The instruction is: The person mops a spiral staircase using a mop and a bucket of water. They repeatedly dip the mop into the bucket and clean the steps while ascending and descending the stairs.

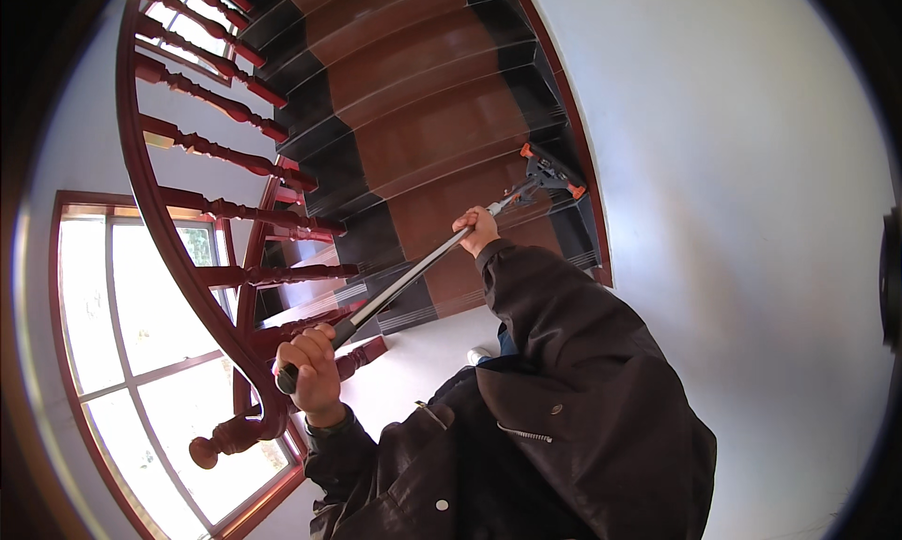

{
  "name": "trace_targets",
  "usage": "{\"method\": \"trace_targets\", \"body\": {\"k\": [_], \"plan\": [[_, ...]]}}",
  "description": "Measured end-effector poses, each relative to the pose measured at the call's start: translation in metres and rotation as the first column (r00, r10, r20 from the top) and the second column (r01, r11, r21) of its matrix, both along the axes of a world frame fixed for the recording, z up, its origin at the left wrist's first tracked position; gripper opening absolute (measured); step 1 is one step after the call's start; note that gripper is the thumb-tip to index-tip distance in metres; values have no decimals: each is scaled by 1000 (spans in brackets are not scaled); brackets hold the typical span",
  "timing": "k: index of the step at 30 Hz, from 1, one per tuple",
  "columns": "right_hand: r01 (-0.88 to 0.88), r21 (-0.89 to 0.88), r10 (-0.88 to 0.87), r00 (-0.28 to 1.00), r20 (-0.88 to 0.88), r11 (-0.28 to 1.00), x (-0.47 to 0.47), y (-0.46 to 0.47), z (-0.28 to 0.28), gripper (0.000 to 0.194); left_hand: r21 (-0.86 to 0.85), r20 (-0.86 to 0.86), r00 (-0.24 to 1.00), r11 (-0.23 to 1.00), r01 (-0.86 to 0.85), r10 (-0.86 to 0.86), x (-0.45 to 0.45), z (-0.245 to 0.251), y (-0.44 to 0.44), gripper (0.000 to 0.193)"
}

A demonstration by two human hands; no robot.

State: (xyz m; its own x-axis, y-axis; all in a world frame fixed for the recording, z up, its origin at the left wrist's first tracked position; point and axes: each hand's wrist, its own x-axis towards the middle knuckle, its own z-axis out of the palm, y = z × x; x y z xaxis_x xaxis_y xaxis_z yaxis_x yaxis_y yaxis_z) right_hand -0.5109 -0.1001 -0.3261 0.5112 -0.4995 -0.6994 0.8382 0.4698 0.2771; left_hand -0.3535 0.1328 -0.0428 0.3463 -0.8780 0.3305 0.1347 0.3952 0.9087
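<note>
A mop (416, 274) with a metal pole slants from lower left to upper right in the head view. My left hand (311, 371) grips its dark handle end, beside the curled end of the banister. Farther up the pole, near the head, my right hand (479, 228) is closed around it. The grey and orange mop head (551, 172) lies on the dark right edge of a stair, close to the red skirting along the wall. Its underside is hidden.
Brown and black stairs (423, 127) rise ahead. A red wooden banister (158, 216) with turned balusters curves along the left, in front of a red-framed window (134, 381). A white wall (719, 187) stands at the right. My white shoe (478, 356) shows on the pale floor below.
</note>
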Motion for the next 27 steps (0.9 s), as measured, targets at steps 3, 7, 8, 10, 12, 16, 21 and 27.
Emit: {"method": "trace_targets", "body": {"k": [3, 7, 8, 10, 12, 16, 21, 27], "plan": [[-47, -4, 46, 999, -17, 999, 14, 9, -14, 28, 20, 8, 1000, 1000, -23, 23, -1, 4, 15, 27], [-131, -11, 131, 989, 74, 991, 43, 41, -9, 28, 23, 84, 994, 997, -70, 68, 4, 23, 48, 27], [-144, -40, 145, 989, 26, 989, 48, 52, -8, 27, 15, 122, 992, 999, -41, 39, 4, 30, 54, 27], [-178, -100, 179, 984, -6, 979, 53, 77, 4, 23, 59, 233, 968, 993, -106, 89, -1, 48, 72, 30], [-221, -75, 222, 975, 7, 972, 60, 102, 14, 22, 23, 275, 958, 995, -96, 86, -7, 69, 83, 33], [-319, -19, 319, 946, 51, 948, 73, 160, 21, 13, -218, 350, 915, 933, 288, -200, 6, 95, 106, 27], [-462, 107, 447, 884, 135, 880, 74, 241, 36, 10, -115, 394, 678, 699, 706, -621, 13, 143, 143, 27], [-616, 174, 583, 785, 207, 768, 71, 292, 48, 11, -230, 358, 877, 880, 416, -321, -2, 151, 204, 34]]}}
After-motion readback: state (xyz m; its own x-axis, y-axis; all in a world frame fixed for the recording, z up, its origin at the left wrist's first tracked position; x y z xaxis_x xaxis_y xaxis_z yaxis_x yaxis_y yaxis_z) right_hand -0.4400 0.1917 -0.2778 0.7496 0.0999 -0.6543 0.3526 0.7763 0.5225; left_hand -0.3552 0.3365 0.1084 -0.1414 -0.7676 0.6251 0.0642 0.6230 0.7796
